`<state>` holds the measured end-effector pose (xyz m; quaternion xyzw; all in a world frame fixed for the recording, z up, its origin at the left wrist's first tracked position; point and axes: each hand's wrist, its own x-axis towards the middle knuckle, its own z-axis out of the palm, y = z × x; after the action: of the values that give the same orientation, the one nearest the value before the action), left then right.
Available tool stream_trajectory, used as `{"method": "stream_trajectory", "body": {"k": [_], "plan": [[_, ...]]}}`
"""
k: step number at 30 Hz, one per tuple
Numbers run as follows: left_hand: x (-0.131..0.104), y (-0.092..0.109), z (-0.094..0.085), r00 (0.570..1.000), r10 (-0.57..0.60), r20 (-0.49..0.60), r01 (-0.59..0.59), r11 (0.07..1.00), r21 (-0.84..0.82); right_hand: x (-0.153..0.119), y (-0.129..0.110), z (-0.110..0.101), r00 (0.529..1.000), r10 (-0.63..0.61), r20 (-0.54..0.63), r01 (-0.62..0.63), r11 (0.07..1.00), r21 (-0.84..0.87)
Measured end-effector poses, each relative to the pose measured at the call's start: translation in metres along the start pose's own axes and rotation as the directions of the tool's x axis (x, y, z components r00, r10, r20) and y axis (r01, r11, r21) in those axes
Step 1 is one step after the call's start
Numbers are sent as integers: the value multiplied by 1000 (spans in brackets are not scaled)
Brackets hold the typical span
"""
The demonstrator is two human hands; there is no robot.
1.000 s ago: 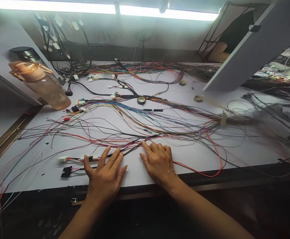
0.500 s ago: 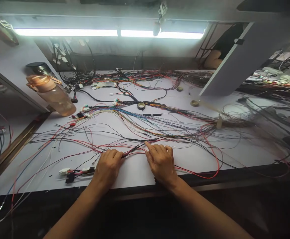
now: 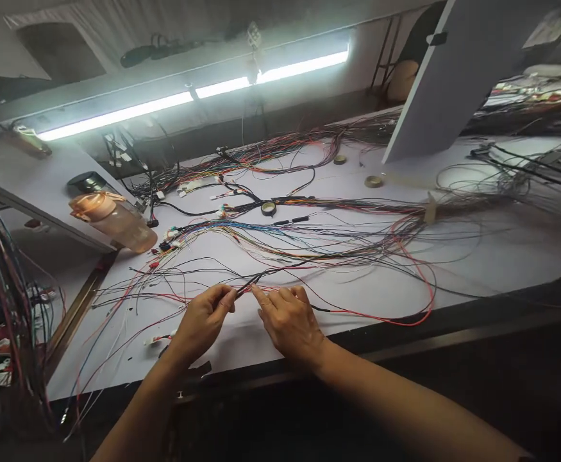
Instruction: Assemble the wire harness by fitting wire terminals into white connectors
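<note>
Head view, hands (image 3: 204, 322) angled inward, touching wires (image 3: 247, 286)

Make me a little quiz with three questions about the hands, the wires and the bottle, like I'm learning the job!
1. True or false: the bottle is left of the nearest tape roll.

2. What is the left hand pinching?
a) the bottle
b) a dark wire bundle
c) a tape roll

3. Fill in the colour: the bright wire curving out past the right hand is ____.

Key: 1 true; 2 b; 3 red.
</note>
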<state>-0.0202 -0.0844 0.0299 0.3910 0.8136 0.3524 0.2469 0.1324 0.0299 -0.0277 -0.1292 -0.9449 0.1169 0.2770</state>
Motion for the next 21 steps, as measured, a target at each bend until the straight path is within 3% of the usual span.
{"method": "stream_trajectory", "body": {"k": [5,10,21], "plan": [[0,0,-4,995,-99,11,100,991,-90,0,7,5,991,129,-23,-129,991,22],[-1,0,-6,988,-152,3,151,981,-125,-3,9,0,992,110,-67,-108,993,45],[-4,4,-2,998,-59,18,61,994,-94,-3,9,3,989,147,-13,-147,989,26]]}}
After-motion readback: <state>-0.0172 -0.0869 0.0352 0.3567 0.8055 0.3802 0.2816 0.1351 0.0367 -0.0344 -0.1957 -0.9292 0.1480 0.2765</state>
